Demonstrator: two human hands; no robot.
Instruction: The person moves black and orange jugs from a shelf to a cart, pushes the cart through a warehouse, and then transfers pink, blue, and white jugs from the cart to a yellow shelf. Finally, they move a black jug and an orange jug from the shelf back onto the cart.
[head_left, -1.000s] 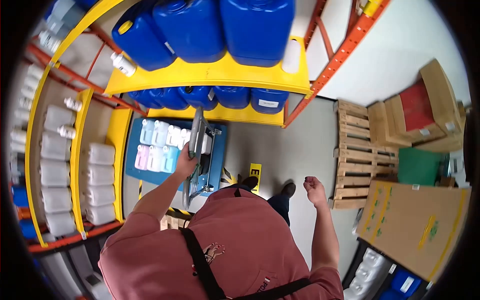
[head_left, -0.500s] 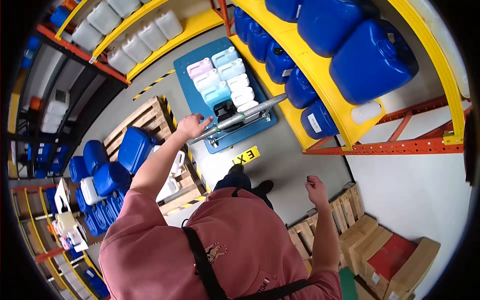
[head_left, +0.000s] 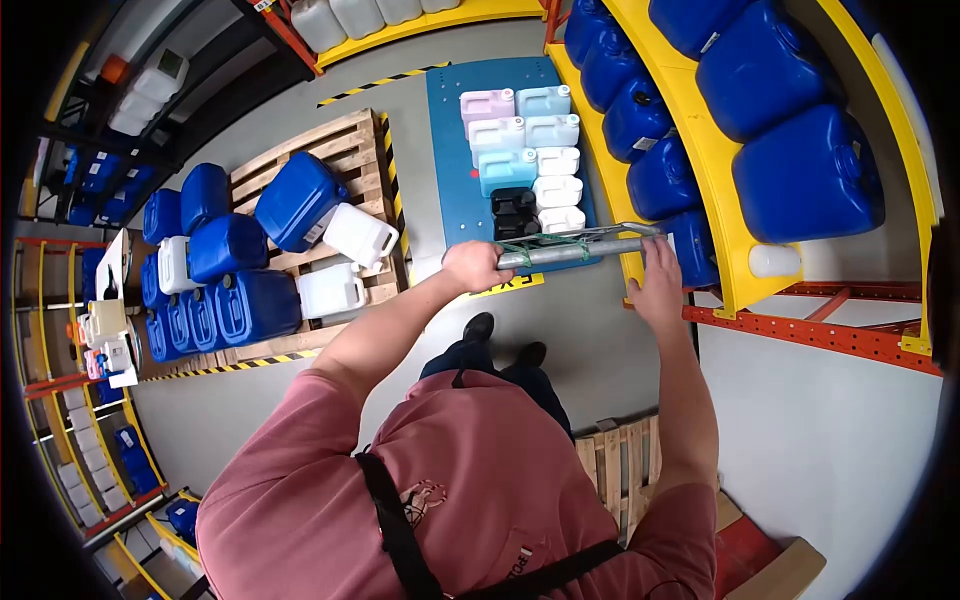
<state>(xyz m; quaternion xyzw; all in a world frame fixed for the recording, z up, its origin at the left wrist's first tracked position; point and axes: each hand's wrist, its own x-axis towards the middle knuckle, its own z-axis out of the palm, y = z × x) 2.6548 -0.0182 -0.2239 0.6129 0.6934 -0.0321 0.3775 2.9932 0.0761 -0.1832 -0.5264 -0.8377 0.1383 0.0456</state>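
My left hand is wrapped round the left end of the metal push handle of a blue platform trolley. At the handle's right end is my right hand, its fingers stretched out and apart, fingertips right at the bar. On the trolley's deck stand two rows of jerrycans: a pink one, pale blue ones, a turquoise one, black ones and white ones. Green cord is wound on the handle.
Yellow shelving with large blue drums runs close along the right. A wooden pallet with blue containers and white jerrycans lies to the left, edged by striped floor tape. Behind me lies another pallet.
My right hand has come up from my side to the handle's right end. My left hand now wraps the bar. The view has turned, and the handle sits more level across it.
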